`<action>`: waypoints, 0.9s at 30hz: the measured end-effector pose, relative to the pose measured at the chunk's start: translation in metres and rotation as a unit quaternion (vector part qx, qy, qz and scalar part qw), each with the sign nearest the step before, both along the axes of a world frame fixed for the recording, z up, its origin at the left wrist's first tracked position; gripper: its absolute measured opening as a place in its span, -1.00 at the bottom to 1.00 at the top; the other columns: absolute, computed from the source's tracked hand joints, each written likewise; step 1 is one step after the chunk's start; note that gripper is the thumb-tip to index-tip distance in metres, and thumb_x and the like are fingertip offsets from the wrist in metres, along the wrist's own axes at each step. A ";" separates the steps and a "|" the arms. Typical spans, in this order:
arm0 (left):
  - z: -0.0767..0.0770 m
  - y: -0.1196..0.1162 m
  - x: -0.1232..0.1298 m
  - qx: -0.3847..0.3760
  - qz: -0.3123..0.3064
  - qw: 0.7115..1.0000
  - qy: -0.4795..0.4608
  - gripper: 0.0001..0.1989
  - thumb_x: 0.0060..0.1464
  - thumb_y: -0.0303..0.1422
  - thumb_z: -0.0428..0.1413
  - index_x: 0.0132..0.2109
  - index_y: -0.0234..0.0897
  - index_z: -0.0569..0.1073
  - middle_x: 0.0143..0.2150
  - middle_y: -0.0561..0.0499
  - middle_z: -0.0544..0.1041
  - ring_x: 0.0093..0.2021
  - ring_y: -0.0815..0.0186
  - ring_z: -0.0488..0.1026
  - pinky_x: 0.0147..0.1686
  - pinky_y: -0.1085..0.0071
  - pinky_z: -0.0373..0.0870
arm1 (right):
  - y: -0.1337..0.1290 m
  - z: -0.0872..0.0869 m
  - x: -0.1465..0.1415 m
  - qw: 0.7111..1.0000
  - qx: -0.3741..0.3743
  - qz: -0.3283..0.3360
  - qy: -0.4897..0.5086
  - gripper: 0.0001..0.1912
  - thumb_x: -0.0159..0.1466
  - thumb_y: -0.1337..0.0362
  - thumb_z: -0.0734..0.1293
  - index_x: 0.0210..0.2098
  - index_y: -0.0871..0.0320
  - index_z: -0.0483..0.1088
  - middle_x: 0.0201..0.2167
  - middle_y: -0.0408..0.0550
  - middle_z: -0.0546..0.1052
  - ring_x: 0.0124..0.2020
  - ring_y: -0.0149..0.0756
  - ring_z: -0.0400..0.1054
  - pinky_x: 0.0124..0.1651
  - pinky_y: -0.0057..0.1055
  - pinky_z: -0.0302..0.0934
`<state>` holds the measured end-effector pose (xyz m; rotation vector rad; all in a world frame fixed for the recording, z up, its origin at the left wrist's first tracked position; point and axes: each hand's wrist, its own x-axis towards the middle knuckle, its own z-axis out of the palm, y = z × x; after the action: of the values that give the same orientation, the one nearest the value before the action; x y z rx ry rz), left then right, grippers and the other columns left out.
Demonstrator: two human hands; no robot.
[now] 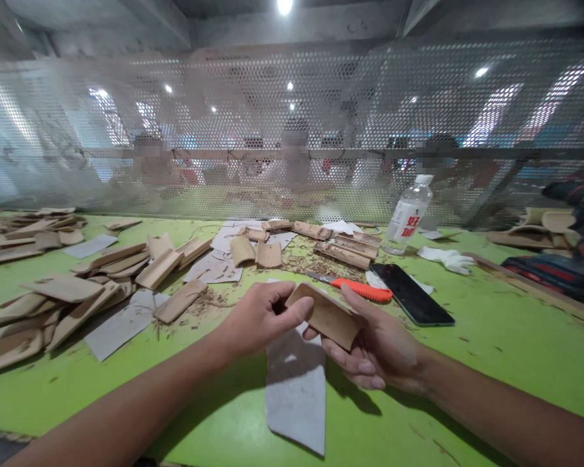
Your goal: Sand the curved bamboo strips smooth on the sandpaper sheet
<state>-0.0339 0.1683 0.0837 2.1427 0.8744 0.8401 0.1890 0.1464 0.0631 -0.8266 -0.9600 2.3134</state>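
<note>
Both hands hold one curved bamboo piece above the green table, its concave face toward me. My left hand pinches its left end, thumb on the near face. Around its right end and underside, my right hand wraps its fingers. Beneath the hands lies a sheet of sandpaper or paper, grey-white. Just beyond my right hand rests an orange-handled knife, its blade pointing left. A black phone lies to the right of the knife.
Bamboo pieces are piled at the left, and others lie among shavings behind the hands. A water bottle, a white glove and a dark power tool are on the right. A perforated screen spans the back.
</note>
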 end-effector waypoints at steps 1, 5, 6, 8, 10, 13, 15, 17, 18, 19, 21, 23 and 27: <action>0.000 0.000 0.000 -0.001 -0.005 1.000 0.001 -0.63 0.38 -0.19 0.02 -0.37 -0.29 0.45 -0.48 0.11 0.39 -0.50 0.39 0.24 -0.50 0.45 0.08 | 0.000 -0.001 0.000 1.000 0.021 -0.011 -0.010 -0.35 0.38 -0.25 0.17 -0.26 0.24 0.50 -0.57 -0.19 0.35 -0.74 -0.57 -0.05 -0.74 -0.63 0.03; -0.003 0.003 0.000 0.024 0.034 0.999 0.002 -0.72 0.33 -0.21 0.07 -0.29 -0.29 0.49 -0.46 0.12 0.36 -0.47 0.36 0.25 -0.48 0.44 0.10 | 0.000 -0.004 0.001 0.985 0.144 -0.087 -0.043 -0.53 0.31 -0.15 0.37 -0.35 0.17 0.42 -0.50 -0.19 0.36 -0.66 -0.57 0.03 -0.68 -0.64 0.04; -0.004 0.004 0.000 0.029 0.046 0.999 -0.003 -0.74 0.32 -0.23 0.08 -0.30 -0.29 0.47 -0.47 0.13 0.34 -0.46 0.36 0.24 -0.47 0.44 0.10 | 0.000 -0.004 0.003 0.980 0.171 -0.095 -0.046 -0.56 0.31 -0.13 0.39 -0.31 0.16 0.43 -0.47 -0.19 0.35 -0.62 -0.55 0.06 -0.65 -0.64 0.06; -0.005 0.005 0.000 0.030 0.057 0.998 -0.017 -0.77 0.30 -0.26 0.08 -0.30 -0.29 0.44 -0.46 0.13 0.33 -0.44 0.35 0.25 -0.45 0.44 0.12 | 0.001 -0.003 0.005 0.972 0.210 -0.085 -0.055 -0.61 0.32 -0.09 0.40 -0.14 0.12 0.48 -0.42 -0.18 0.32 -0.55 -0.52 0.12 -0.59 -0.61 0.10; -0.005 0.006 0.000 0.025 0.059 0.998 -0.028 -0.81 0.28 -0.28 0.09 -0.29 -0.28 0.44 -0.45 0.13 0.35 -0.43 0.35 0.26 -0.44 0.44 0.13 | 0.002 -0.001 0.007 0.967 0.234 -0.070 -0.065 -0.58 0.34 -0.07 0.40 0.03 0.07 0.47 -0.39 -0.18 0.29 -0.50 -0.49 0.16 -0.55 -0.59 0.12; -0.004 0.006 0.000 0.023 0.060 0.997 -0.041 -0.83 0.26 -0.30 0.10 -0.29 -0.27 0.44 -0.47 0.15 0.35 -0.46 0.36 0.24 -0.45 0.45 0.13 | 0.003 0.001 0.008 0.964 0.250 -0.059 -0.066 -0.53 0.34 -0.05 0.40 0.13 0.05 0.45 -0.38 -0.18 0.27 -0.47 -0.48 0.18 -0.53 -0.58 0.13; -0.004 0.006 0.001 0.024 0.059 0.997 -0.045 -0.83 0.24 -0.29 0.11 -0.30 -0.27 0.43 -0.48 0.16 0.33 -0.47 0.37 0.23 -0.46 0.45 0.13 | 0.002 0.000 0.008 0.964 0.251 -0.059 -0.064 -0.54 0.35 -0.04 0.40 0.13 0.05 0.45 -0.38 -0.18 0.28 -0.47 -0.48 0.19 -0.53 -0.58 0.13; -0.004 0.007 0.000 0.020 0.062 0.997 -0.043 -0.83 0.24 -0.28 0.12 -0.30 -0.27 0.43 -0.48 0.15 0.34 -0.47 0.36 0.25 -0.46 0.45 0.14 | 0.002 0.000 0.007 0.964 0.254 -0.056 -0.062 -0.55 0.35 -0.03 0.40 0.13 0.06 0.45 -0.38 -0.18 0.29 -0.46 -0.48 0.21 -0.52 -0.58 0.14; -0.004 0.007 0.000 0.017 0.062 0.997 -0.041 -0.83 0.24 -0.28 0.12 -0.29 -0.26 0.43 -0.47 0.13 0.37 -0.45 0.35 0.28 -0.45 0.45 0.16 | 0.003 -0.001 0.007 0.963 0.255 -0.052 -0.062 -0.54 0.36 -0.03 0.40 0.14 0.06 0.44 -0.40 -0.18 0.29 -0.47 -0.47 0.21 -0.52 -0.57 0.15; -0.004 0.008 0.000 0.012 0.061 0.997 -0.038 -0.84 0.25 -0.27 0.11 -0.27 -0.26 0.45 -0.44 0.11 0.41 -0.43 0.33 0.32 -0.43 0.44 0.20 | 0.004 -0.001 0.007 0.963 0.258 -0.051 -0.066 -0.52 0.36 -0.03 0.40 0.16 0.06 0.42 -0.42 -0.19 0.30 -0.48 -0.46 0.22 -0.51 -0.56 0.16; -0.006 0.010 -0.002 -0.002 0.058 0.998 -0.014 -0.84 0.27 -0.28 0.07 -0.15 -0.26 0.48 -0.31 0.02 0.52 -0.31 0.26 0.43 -0.35 0.40 0.32 | 0.007 -0.001 0.010 0.956 0.271 -0.063 -0.094 -0.47 0.34 -0.01 0.42 0.21 0.07 0.36 -0.46 -0.21 0.35 -0.50 -0.43 0.27 -0.50 -0.51 0.22; -0.008 0.012 -0.004 -0.019 0.059 0.997 0.042 -0.71 0.26 -0.25 0.11 0.06 -0.27 0.48 -0.06 -0.11 0.56 -0.11 0.13 0.49 -0.17 0.28 0.41 | 0.013 -0.001 0.014 0.937 0.295 -0.094 -0.160 -0.43 0.32 0.00 0.43 0.23 0.08 0.33 -0.49 -0.22 0.41 -0.54 -0.40 0.34 -0.47 -0.45 0.27; -0.016 0.013 -0.009 -0.061 0.037 0.982 0.177 0.00 -0.01 0.00 0.36 0.43 -0.32 0.17 0.34 -0.34 0.33 0.25 -0.21 0.32 0.16 -0.01 0.29 | 0.024 -0.001 0.024 0.851 0.395 -0.115 -0.328 -0.56 0.36 0.02 0.37 0.11 0.14 0.40 -0.62 -0.24 0.44 -0.63 -0.36 0.36 -0.48 -0.42 0.27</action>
<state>-0.0428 0.1811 0.0676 2.1947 1.1575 0.4301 0.2129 0.1708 0.0625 -1.2620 -1.7965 1.1998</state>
